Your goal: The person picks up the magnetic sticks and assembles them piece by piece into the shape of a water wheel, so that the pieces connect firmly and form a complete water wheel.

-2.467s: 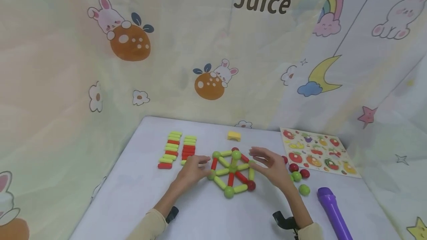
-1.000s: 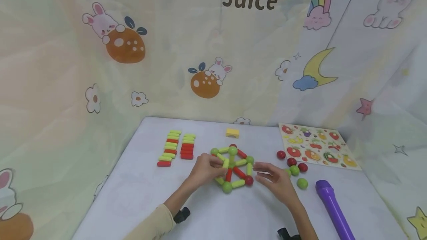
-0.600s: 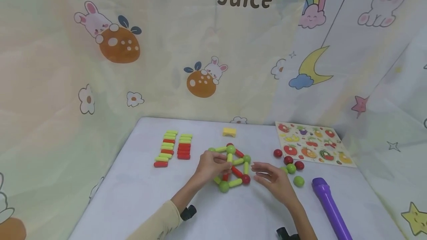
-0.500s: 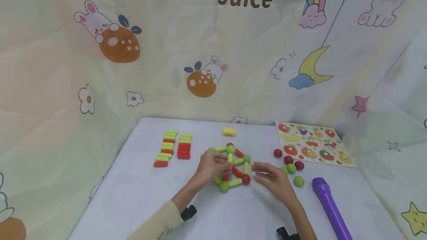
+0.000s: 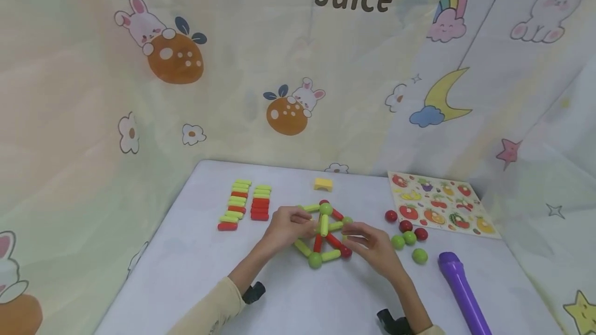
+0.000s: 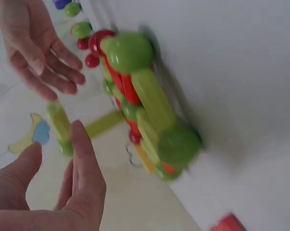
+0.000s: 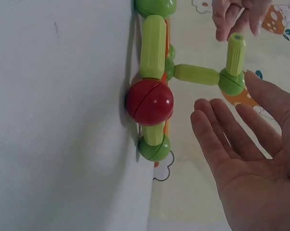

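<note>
A wheel-shaped ball-and-rod toy frame (image 5: pixel 331 255) of red and yellow-green rods and balls lies on the table. From its hub an upright rod (image 7: pixel 197 74) rises to a raised green ball (image 7: pixel 231 82). A yellow-green rod (image 5: pixel 324 225) sticks out sideways from that ball, its other end free. My left hand (image 5: pixel 286 229) is at the left of this rod, fingers extended and apart from the thumb. On the other side is my right hand (image 5: pixel 372 244), fingers spread and holding nothing; in the right wrist view its thumb is right at the raised ball.
Two columns of loose red and yellow-green rods (image 5: pixel 259 210) lie at the left. A yellow block (image 5: pixel 323 184) sits at the back. Right of the frame are several loose balls (image 5: pixel 410 237), a fruit-picture board (image 5: pixel 435 216) and a purple toy microphone (image 5: pixel 465 293).
My left hand brought a yellow-green rod to the raised ball; the rod now stays on that ball and the fingers have loosened. My right hand has moved left, closer to the frame.
</note>
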The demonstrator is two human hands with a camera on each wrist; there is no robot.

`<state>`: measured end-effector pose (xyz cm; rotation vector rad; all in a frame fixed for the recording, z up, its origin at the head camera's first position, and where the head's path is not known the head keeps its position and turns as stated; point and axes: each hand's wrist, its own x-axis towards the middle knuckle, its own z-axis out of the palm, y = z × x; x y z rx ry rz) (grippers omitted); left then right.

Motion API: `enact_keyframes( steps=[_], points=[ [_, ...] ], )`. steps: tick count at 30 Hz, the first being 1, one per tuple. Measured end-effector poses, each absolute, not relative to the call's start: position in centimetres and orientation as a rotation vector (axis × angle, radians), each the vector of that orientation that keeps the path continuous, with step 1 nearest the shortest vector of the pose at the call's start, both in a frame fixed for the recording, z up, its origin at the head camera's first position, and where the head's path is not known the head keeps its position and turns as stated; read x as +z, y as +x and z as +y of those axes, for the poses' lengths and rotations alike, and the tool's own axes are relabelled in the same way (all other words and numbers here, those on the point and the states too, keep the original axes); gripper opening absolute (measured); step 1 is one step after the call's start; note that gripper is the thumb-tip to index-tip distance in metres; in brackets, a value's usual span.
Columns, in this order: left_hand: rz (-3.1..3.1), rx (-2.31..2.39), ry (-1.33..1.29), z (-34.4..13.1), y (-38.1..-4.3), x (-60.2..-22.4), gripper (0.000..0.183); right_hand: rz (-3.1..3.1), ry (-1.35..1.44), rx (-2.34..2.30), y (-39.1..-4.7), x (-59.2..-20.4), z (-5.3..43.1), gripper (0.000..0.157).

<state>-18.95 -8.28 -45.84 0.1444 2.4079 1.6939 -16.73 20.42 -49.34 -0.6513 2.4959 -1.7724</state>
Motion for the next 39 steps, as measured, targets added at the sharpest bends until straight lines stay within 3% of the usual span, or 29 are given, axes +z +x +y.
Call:
enact_keyframes(
  steps=[4, 9, 17, 21, 26, 30, 34, 39],
  points=[
    [2.733, 1.509, 0.14, -12.0, -20.2, -46.4, 0.024, 2.52, -0.609, -1.743, -16.8, -49.4, 20.3, 0.041],
    [3.0, 1.1, 0.092, -15.3, -21.4, -48.2, 0.027, 2.56, -0.54, -1.723, -16.6, -49.6, 20.6, 0.04],
    [3.198, 0.488, 0.305, -15.4, -22.0, -50.4, 0.013, 2.538, -0.568, -1.751, -16.4, -49.8, 20.8, 0.039],
    [3.247, 0.263, 0.345, -15.0, -21.7, -50.9, 0.017, 2.555, -0.543, -1.732, -16.4, -49.9, 21.0, 0.04],
    [3.223, 0.441, 0.282, -15.0, -20.9, -51.0, 0.029, 2.559, -0.519, -1.733, -16.2, -49.8, 21.6, 0.042],
    [3.138, 0.863, 0.272, -14.2, -19.4, -49.9, 0.036, 2.573, -0.502, -1.719, -16.1, -49.9, 22.0, 0.043],
    [2.825, 1.351, 0.423, -11.6, -17.5, -48.7, 0.032, 2.61, -0.488, -1.715, -16.0, -50.0, 22.5, 0.042],
    [2.57, 1.543, 0.614, -8.8, -15.9, -49.3, 0.024, 2.58, -0.55, -1.76, -16.2, -50.0, 22.1, 0.041]
  ],
)
